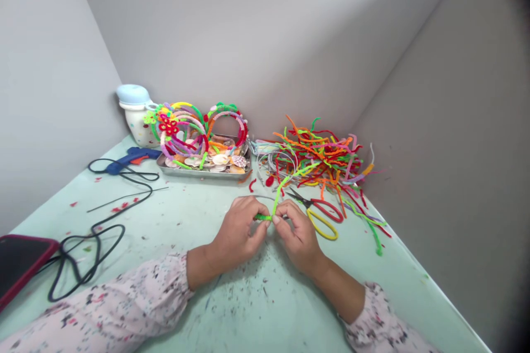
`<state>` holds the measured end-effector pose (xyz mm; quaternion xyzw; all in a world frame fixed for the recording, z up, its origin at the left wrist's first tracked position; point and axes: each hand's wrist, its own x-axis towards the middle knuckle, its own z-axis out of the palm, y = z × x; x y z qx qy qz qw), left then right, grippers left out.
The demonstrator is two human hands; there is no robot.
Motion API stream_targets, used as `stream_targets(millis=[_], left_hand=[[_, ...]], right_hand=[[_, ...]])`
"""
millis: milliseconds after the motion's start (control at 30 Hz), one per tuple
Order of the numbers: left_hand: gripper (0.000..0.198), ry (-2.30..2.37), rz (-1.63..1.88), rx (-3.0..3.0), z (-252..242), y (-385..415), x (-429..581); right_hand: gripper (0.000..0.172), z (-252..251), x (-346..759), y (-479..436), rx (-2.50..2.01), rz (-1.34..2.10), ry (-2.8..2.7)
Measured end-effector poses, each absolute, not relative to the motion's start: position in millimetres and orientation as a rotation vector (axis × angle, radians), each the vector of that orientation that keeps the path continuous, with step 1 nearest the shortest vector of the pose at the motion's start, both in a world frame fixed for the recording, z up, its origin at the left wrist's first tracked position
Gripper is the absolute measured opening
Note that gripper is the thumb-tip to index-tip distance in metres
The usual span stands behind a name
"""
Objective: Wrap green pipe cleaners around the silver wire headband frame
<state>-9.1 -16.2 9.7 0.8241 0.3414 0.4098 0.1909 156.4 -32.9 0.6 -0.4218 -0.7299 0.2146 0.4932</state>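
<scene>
My left hand (242, 229) is closed in a pinch on a short green fuzzy section, which looks like pipe cleaner wound round a thin band. From between my hands a bright green pipe cleaner (278, 194) rises upward and bends to the right toward the pile. My right hand (298, 236) pinches the same pipe cleaner at its lower end, thumb and forefinger touching it. Behind my fingers shows part of a thin grey arc (265, 197); the rest of it is hidden by my hands. Just right of my right hand lie scissors (323, 212) with one red and one yellow handle.
A heap of coloured pipe cleaners (327, 154) and thin grey hoops (271, 164) lie behind. A metal tray (202, 172) holds shells and wrapped headbands (186, 121). Left are a white jar (138, 121), a blue glue gun (128, 160), its black cord (97, 231) and a phone (25, 259).
</scene>
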Motion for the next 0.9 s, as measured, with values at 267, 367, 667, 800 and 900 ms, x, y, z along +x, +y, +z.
stream_targets(millis=[267,367,667,800,900], left_hand=[[0.003,0.998,1.174,2.278,11.8,-18.4,-9.3],[0.003,1.009,1.156,2.275,10.8,-18.3,-10.1],[0.003,1.017,1.149,2.294,9.1,-17.3,-10.8],[0.003,1.029,1.142,2.308,8.7,-17.0,-10.8],[0.004,1.022,1.148,2.313,9.2,-16.2,-10.1]], right_hand=[[0.005,0.7,158.2,-32.0,-1.031,0.443,-1.791],[0.006,-0.9,158.4,-31.2,-1.035,0.459,-1.787],[0.008,-0.1,157.0,-31.0,-1.053,0.515,-1.793],[0.009,1.5,156.6,-31.3,-1.06,0.535,-1.788],[0.008,1.5,156.9,-31.5,-1.065,0.54,-1.788]])
